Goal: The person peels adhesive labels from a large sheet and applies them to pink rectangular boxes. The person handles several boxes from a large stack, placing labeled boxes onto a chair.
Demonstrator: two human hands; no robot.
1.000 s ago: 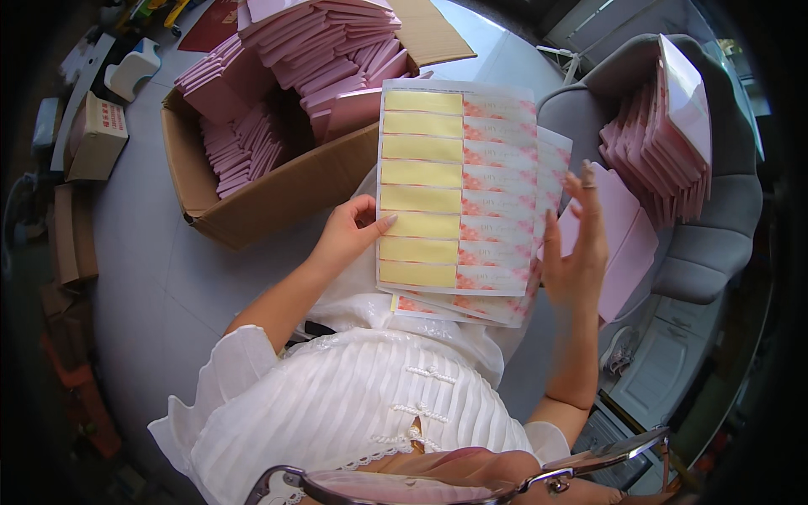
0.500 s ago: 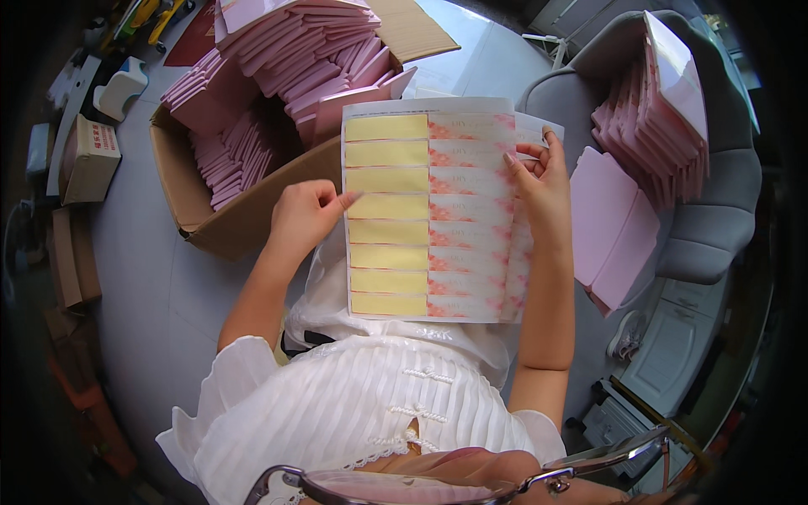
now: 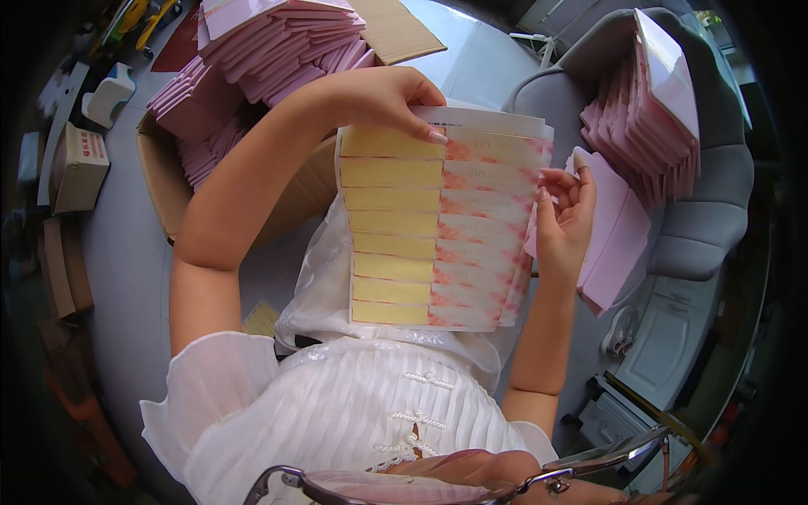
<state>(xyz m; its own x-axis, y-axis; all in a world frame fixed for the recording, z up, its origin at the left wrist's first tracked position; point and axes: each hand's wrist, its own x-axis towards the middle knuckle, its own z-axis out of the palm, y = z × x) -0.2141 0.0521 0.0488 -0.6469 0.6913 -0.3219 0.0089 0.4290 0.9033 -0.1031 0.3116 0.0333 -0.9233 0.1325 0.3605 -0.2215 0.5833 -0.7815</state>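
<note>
Sheets of labels (image 3: 396,227), with yellow strips on one side and pink floral labels on the other, stand in front of my lap. More than one sheet shows at the right edge. My left hand (image 3: 396,101) reaches over their top edge from the left and grips it, thumb pressed on the front. At the right edge, my right hand (image 3: 566,206) is closed, thumb and fingertips drawn together against the floral side. Whether it pinches a sheet or a label there cannot be made out. Behind that hand lies a folded pink card piece (image 3: 619,227).
A cardboard box (image 3: 160,185) full of stacked pink folded pieces (image 3: 278,50) stands at the far left. On the right, a grey padded chair (image 3: 707,227) bears another pink stack (image 3: 644,126). Small boxes (image 3: 84,168) line the left; a shoe (image 3: 621,330) lies by white cabinet doors (image 3: 669,337).
My left hand has moved from the sheets' left edge up to their top middle and grips there. The right hand has shifted slightly right and down, its fingers curling more.
</note>
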